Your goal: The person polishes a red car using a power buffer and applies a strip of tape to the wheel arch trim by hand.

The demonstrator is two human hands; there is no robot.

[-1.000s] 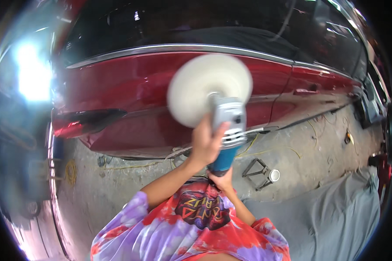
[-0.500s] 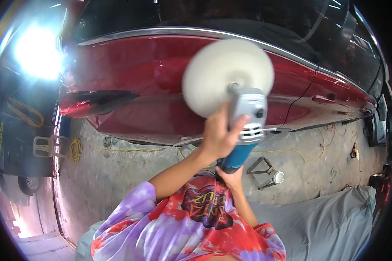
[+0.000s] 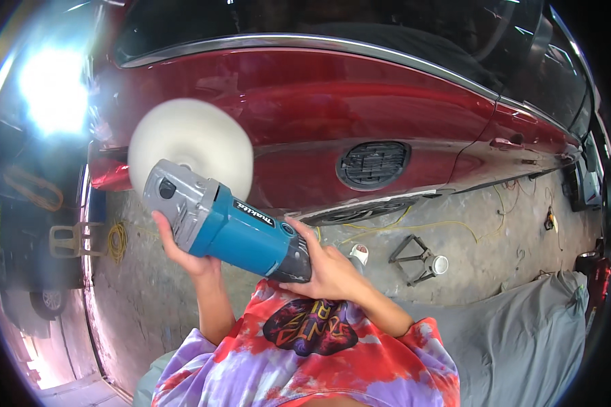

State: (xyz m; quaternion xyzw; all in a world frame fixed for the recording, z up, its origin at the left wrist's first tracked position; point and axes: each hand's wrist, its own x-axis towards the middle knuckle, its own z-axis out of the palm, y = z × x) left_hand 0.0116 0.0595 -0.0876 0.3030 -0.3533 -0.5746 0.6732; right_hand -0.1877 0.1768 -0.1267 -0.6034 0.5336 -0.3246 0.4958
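Note:
A blue and grey power polisher (image 3: 243,230) lies slantwise across my front, held in both hands. My left hand (image 3: 195,263) supports its grey head from below, the thumb showing at the left side. Closed around the dark rear end is my right hand (image 3: 332,271). The round white polishing pad (image 3: 210,129) is in front of the dark red car body (image 3: 299,88), toward its left end. Pad edges look smeared, and I cannot tell whether the pad presses on the paint. Right of the pad, an oval black slatted vent (image 3: 373,165) shows in the car's side.
A metal stand (image 3: 414,261) with a white round top stands on the concrete floor. Grey cloth (image 3: 509,339) covers something at the lower right. Yellow cable (image 3: 441,224) crosses the floor, and a coil (image 3: 117,242) lies by a beige plastic chair (image 3: 75,239).
The polisher has swung from right of centre to the left and now lies slantwise. My left hand has moved left under its head, and the black vent has come into sight.

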